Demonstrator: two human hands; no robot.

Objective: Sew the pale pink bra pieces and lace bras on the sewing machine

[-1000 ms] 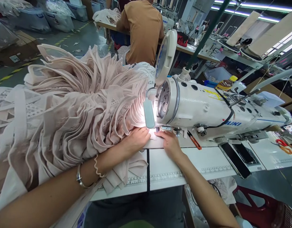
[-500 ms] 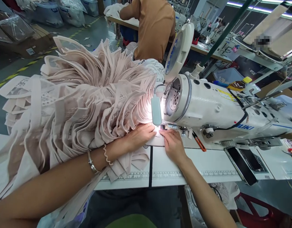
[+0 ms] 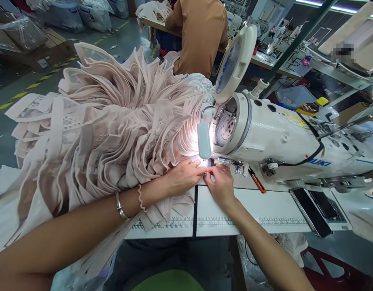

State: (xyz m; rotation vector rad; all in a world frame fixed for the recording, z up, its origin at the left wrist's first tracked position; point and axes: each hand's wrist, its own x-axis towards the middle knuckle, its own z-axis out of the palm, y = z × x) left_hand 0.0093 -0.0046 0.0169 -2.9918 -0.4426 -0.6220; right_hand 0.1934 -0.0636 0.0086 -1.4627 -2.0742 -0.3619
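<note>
A big heap of pale pink fabric pieces covers the left of the sewing table. My left hand lies on the fabric's edge, fingers together, pressing a small piece under the needle of the white sewing machine. My right hand meets it from the right, fingertips pinching the same small fabric piece below the lit work lamp. A silver bangle and a coiled band circle my left wrist.
Orange-handled snips lie by the machine base, and a black phone lies further right. A person in a brown shirt sits at the table ahead. Plastic-wrapped bundles line the floor at back left.
My two hands have drawn closer together at the needle, and their fingertips now meet on the small piece. The view has shifted slightly left and down.
</note>
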